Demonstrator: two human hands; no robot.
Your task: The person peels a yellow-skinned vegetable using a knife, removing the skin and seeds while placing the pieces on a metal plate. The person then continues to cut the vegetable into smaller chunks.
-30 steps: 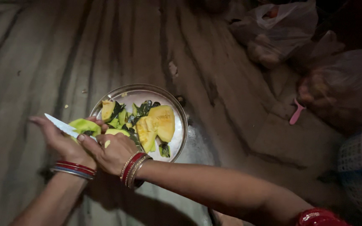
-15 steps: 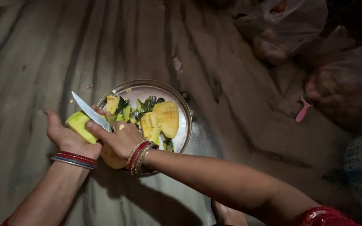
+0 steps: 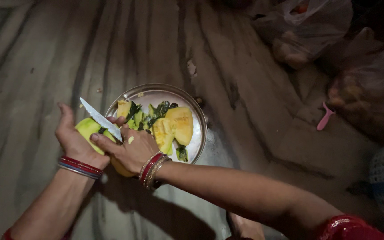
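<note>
The right hand [image 3: 130, 149] is in the lower left of the frame, with its fingers curled tight round the handle of a knife [image 3: 101, 119]. The blade points up and to the left. The left hand [image 3: 74, 140] sits just beside it, wrapped round a yellow-green piece of fruit [image 3: 89, 129]. The thumb sticks up, and the other fingers are tucked under the piece where they cannot be seen. The blade lies across the top of that piece, touching it.

To do this well, I think the blade should slide just under the green skin, so little of the soft yellow part gets cut away. The left thumb is near the blade's path, so it should stay clear of the edge. Small, slow pushes look safer than one big one. The light is dim, too.

Just to the right, in the middle of the frame, is a round metal plate [image 3: 201, 129]. It holds more yellow chunks [image 3: 176, 126] and dark green peels [image 3: 158, 110]. Far to the right, a pink tool [image 3: 324, 119] lies on the stone floor [image 3: 254, 111]. Plastic bags [image 3: 307, 26] sit in the upper right.
</note>
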